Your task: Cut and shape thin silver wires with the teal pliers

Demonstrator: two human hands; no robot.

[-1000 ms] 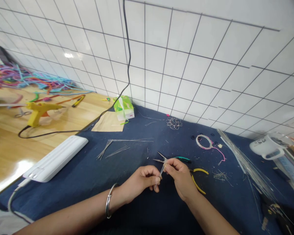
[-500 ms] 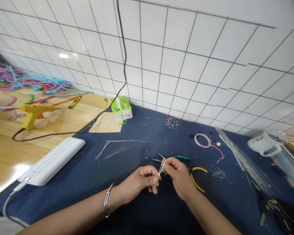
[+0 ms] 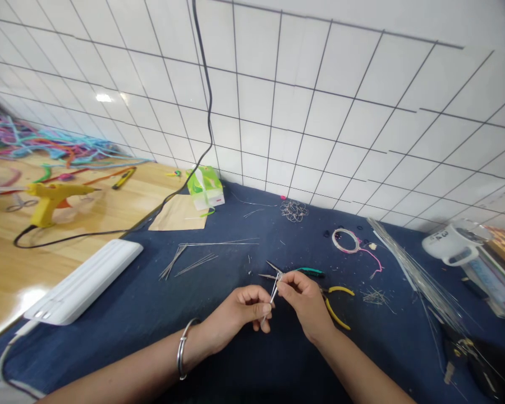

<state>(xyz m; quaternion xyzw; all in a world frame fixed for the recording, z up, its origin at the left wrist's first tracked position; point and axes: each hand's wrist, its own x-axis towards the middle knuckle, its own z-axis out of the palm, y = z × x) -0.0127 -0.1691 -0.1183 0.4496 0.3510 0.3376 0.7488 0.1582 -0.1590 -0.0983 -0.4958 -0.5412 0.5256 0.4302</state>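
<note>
Thin silvery wires (image 3: 274,292) are pinched between the thumb and fingers of my left hand (image 3: 246,312), which wears a metal bangle at the wrist. My right hand (image 3: 303,300) has its thumb and fingertips closed on the upper part of the same wires, touching close to the left fingertips. Just beyond my hands lie pliers with yellow handles (image 3: 336,314) and a tool with a green handle (image 3: 311,272); my right hand partly hides both. More straight wires (image 3: 196,264) rest on the dark blue cloth (image 3: 219,224) to the left.
A white power strip (image 3: 86,280) and a yellow glue gun (image 3: 46,203) are at the left. Toward the wall stand a tissue pack (image 3: 206,188) and a wire coil (image 3: 294,211). A pink-and-white ring (image 3: 345,240), a wire bundle (image 3: 416,272) and a white mug (image 3: 450,244) are right.
The view has shifted slightly, so the table items appear a little further left. Both hands keep nearly the same pose, still holding the wires.
</note>
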